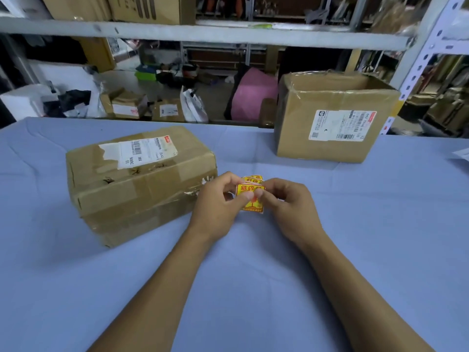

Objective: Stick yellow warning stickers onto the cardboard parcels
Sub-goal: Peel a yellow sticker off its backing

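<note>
Left hand [218,199] and right hand [288,203] pinch small yellow red-printed stickers [250,196]. They hover just right of the taped brown cardboard parcel [137,184]

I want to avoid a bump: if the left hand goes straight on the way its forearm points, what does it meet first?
Probably nothing soon. The left hand points up and right, between the near box and the far box; the blue cloth ahead looks free. Depth is unclear.
</note>
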A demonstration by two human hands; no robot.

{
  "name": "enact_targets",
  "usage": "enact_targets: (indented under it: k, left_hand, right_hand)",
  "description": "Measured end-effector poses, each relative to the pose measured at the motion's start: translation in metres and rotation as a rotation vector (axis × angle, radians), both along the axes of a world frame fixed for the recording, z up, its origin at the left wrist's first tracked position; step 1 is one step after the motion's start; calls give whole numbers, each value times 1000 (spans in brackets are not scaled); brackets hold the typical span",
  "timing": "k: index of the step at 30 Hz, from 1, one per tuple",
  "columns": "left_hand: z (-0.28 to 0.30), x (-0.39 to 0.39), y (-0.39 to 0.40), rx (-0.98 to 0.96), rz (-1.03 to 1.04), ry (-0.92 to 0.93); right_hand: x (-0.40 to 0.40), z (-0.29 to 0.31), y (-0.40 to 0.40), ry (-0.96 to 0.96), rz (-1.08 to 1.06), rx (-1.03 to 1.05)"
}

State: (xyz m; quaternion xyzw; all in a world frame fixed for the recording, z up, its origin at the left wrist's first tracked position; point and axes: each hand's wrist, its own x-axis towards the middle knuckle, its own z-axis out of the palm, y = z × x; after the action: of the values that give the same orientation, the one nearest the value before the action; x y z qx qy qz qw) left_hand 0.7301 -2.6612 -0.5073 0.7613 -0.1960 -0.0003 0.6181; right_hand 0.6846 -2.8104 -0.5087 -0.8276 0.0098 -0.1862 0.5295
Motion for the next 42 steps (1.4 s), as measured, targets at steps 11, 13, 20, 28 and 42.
enact_targets:
  k: [11, 13, 20, 28, 42]
  left_hand:
    - [2, -4, 1, -35, -88, 32]
    - [-1, -4, -1, 48, 40, -56]
    - [3, -15, -10, 131, 235, -397]
    - [0, -10, -8, 53, 60, -299]
    - [-3, -7, -9, 72, 115, -350]
  right_hand:
    - [-6, 7, 4, -36, 32, 125]
    - [-6, 8, 4, -32, 7, 180]
    - [-2, 7, 3, -6, -1, 297]
    - [-4, 10, 0, 45, 164, 514]
    - [-2, 6, 1, 32, 126, 460]
